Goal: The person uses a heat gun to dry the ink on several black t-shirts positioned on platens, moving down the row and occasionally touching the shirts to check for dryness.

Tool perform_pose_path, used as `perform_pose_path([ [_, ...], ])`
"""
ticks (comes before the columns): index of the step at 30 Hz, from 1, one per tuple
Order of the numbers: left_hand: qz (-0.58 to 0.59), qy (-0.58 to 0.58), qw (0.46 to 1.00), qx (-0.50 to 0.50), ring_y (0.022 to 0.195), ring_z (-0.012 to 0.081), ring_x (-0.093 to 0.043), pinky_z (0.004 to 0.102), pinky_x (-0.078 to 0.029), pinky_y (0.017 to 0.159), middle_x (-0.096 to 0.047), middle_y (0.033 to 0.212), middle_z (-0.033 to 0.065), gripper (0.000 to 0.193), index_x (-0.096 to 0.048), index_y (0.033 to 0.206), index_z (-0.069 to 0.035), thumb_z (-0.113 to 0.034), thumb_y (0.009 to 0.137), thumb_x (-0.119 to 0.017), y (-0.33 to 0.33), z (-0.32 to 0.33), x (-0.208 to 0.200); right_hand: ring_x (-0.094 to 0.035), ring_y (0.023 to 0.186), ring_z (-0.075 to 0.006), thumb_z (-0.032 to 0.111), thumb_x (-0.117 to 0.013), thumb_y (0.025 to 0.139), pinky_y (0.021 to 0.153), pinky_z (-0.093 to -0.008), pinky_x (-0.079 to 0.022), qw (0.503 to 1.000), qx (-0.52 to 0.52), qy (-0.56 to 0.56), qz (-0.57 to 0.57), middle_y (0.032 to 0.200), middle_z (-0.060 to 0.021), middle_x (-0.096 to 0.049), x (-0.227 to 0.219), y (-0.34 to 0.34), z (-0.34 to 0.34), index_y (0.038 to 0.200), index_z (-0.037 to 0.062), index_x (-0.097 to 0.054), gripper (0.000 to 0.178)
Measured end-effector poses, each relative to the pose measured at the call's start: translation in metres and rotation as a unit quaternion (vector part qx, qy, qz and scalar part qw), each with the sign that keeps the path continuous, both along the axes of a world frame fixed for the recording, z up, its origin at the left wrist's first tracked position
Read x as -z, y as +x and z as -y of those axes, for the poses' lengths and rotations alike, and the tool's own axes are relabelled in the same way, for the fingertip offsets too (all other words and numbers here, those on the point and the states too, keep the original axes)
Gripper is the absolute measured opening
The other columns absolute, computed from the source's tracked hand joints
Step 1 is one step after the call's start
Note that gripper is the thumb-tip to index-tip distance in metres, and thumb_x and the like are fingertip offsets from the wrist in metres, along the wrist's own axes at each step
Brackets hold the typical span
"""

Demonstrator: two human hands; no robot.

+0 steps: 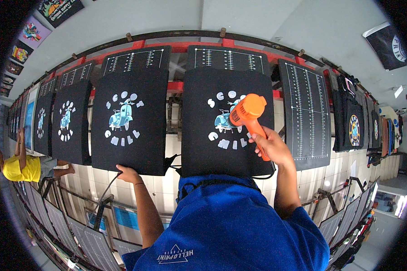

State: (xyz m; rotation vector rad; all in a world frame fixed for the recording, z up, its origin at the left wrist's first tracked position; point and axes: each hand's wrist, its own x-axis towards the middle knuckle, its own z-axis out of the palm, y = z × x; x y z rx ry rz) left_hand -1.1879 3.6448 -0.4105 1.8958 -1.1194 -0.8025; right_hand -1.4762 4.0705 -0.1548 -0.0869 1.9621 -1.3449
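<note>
My right hand (pixel 276 147) is wrapped round the handle of an orange heat gun (pixel 248 110). Its round head is over the scooter print of a black T-shirt (pixel 226 162), which is stretched on a flat board in front of me and partly hides that print. To the left, my left hand (pixel 129 174) is closed on a thin dark cord (pixel 107 189) by the lower edge of a second black T-shirt (pixel 142 156). This shirt carries the same pale blue scooter with white letters around it.
More printed black shirts (pixel 72 144) lie on boards farther left. On the right is a bare grey board (pixel 305 117) with ruled markings. A red and dark metal rail (pixel 176 46) runs behind the boards. A person in a yellow top (pixel 22 168) works at the far left.
</note>
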Motion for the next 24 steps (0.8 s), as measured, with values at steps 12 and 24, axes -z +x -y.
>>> perform_pose_path([
  [12, -0.012, -0.003, 1.0, -0.013, 0.098, 0.0389, -0.059, 0.0438, -0.046, 0.089, -0.057, 0.107, 0.0327, 0.067, -0.045, 0.108, 0.016, -0.048, 0.091, -0.056, -0.001, -0.001, 0.0, -0.054, 0.059, -0.0079, 0.026, -0.056, 0.093, 0.051, -0.0223, -0.046, 0.998, 0.054, 0.003, -0.017, 0.088, -0.0041, -0.063, -0.005, 0.006, -0.003, 0.113, 0.0004, -0.055, 0.032],
  [24, -0.013, -0.012, 1.0, 0.006, 0.08, 0.0313, -0.064, 0.0419, -0.051, 0.074, -0.065, 0.094, 0.0269, 0.059, -0.058, 0.092, 0.019, -0.04, 0.088, -0.061, 0.019, 0.009, -0.012, -0.053, 0.057, -0.0088, 0.028, -0.059, 0.093, 0.05, -0.0234, -0.047, 0.996, 0.088, -0.018, 0.028, 0.087, -0.0055, -0.062, -0.008, 0.021, -0.011, 0.114, -0.0007, -0.054, 0.036],
])
